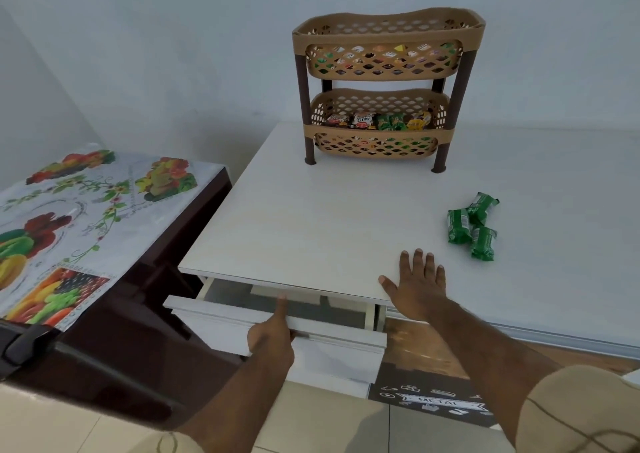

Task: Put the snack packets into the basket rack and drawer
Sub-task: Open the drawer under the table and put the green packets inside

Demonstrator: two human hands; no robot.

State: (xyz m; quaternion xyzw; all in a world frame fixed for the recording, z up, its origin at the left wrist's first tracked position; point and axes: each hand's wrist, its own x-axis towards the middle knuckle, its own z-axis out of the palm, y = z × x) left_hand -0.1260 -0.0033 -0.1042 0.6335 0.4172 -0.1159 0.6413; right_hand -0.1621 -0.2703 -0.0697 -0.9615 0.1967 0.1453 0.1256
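White table [311, 217]: the landmark. Basket rack [388, 85], two tan tiers on brown legs, stands at the table's far side; both tiers hold assorted snack packets. Three green packets [471, 225], in a loose cluster on the tabletop, nearer the front edge and right of the rack. Drawer [277, 324], under the table's front edge, partly pulled out. Left hand [273, 335] grips the drawer front's top edge. Right hand [417, 284] lies flat, fingers spread, on the table's front edge, near the green packets but apart from them.
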